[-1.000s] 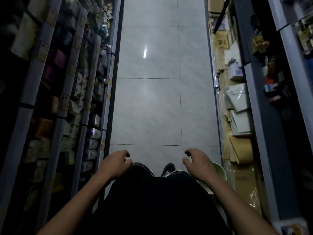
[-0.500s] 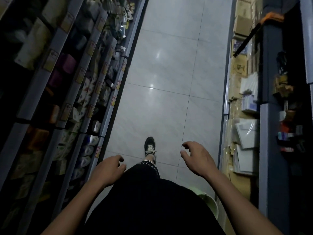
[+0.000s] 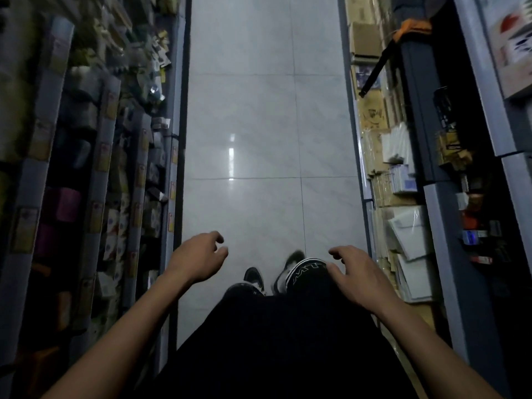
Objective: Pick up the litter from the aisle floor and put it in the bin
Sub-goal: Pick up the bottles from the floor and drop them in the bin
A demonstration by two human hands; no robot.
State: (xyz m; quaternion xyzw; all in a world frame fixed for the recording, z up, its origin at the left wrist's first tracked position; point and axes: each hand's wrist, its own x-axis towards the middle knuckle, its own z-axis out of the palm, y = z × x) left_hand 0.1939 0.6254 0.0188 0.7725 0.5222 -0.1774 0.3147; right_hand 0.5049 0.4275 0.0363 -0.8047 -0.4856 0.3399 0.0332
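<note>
— What are the hands doing?

— Left hand [image 3: 198, 259] and right hand [image 3: 357, 273]: each grip released, fingers loosely curled, holding nothing.

— And the litter, the bin?

— Neither shows. Beyond both grips lies pale tiled aisle floor [image 3: 267, 139]; two dark shoes [image 3: 254, 276] sit between them. Stocked shelves [image 3: 109, 168] flank the left grip, stacked paper goods [image 3: 408, 234] the right.

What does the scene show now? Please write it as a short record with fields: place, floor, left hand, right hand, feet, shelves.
place: narrow shop aisle between shelves
floor: pale tiled floor, no litter visible on it
left hand: empty, fingers loosely curled
right hand: empty, fingers spread
feet: dark shoes on the tiles
shelves: left shelves with packaged goods; right shelves with envelopes and paper
bin: not in view
</note>
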